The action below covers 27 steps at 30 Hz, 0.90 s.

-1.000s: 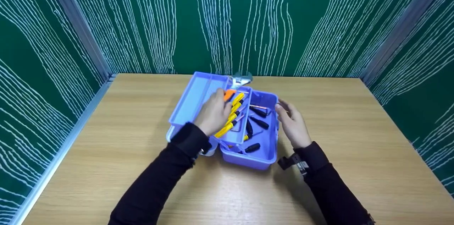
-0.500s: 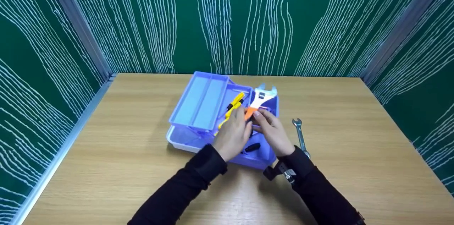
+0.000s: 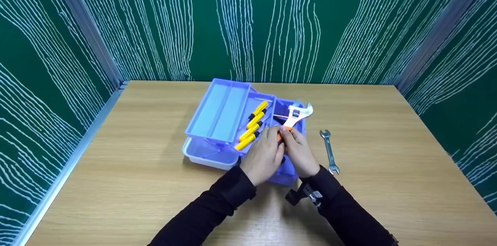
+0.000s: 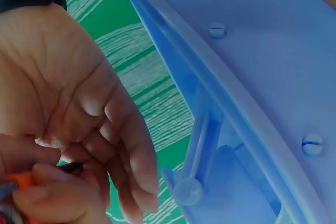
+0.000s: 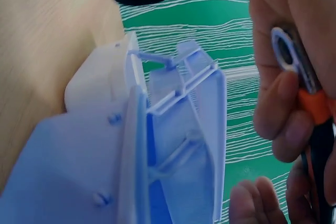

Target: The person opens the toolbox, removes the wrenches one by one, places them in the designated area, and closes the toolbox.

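Note:
Both hands hold an adjustable wrench above the right half of a purple toolbox. Its metal head points up and right, away from the person. My right hand grips the orange-and-black handle; in the right wrist view the handle's ring end shows beside the palm. My left hand meets it from the left, thumb and fingers at the handle, its other fingers loosely bent in the left wrist view. Several yellow screwdrivers lie in the toolbox's middle tray. The hands hide most of the right compartment.
An open-end spanner lies on the wooden table, right of the toolbox. The toolbox's raised blue tray stands unfolded at the left above a pale lower bin. Green walls with white lines surround the table.
My left hand has carried the adjustable wrench from the middle tray rightward and nearer. My right hand has left the toolbox's right side and taken hold too. The spanner has come into view.

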Available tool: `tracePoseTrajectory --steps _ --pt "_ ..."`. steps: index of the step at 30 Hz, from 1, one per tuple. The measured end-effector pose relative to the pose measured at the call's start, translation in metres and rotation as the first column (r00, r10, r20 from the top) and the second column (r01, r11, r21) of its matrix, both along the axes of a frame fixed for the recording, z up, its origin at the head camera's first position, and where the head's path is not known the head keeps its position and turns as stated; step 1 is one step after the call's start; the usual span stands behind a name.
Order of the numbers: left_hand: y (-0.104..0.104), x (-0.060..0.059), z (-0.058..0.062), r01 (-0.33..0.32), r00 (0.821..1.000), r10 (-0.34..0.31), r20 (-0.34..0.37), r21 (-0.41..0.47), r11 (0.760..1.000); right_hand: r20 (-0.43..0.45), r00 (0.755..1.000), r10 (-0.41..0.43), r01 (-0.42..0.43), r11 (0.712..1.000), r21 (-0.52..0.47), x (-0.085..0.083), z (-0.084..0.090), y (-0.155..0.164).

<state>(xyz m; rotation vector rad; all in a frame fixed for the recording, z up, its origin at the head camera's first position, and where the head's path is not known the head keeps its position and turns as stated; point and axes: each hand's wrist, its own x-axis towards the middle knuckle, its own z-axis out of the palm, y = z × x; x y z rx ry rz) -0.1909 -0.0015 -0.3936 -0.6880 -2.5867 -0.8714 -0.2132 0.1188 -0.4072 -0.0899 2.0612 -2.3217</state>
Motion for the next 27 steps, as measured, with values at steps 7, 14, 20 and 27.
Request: tracePoseTrajectory --steps 7,14,20,27 --pt "-0.013 0.000 0.006 0.066 0.995 -0.067 0.068 0.012 0.998 0.058 0.998 0.004 -0.003 1.000 -0.021 -0.002 0.004 0.009" --pt "-0.038 -0.005 0.015 0.046 0.992 -0.053 0.119 0.067 0.997 0.037 0.996 0.076 -0.076 0.997 0.006 -0.008 0.011 0.035" --pt "-0.067 -0.019 0.026 -0.095 0.983 0.076 0.169 0.107 0.990 0.017 0.998 0.055 -0.055 0.998 -0.033 -0.015 0.011 0.058" --pt "-0.117 -0.046 0.026 -0.265 0.961 0.248 0.124 0.159 0.951 -0.003 0.999 0.046 -0.046 0.998 0.042 -0.020 0.009 0.089"
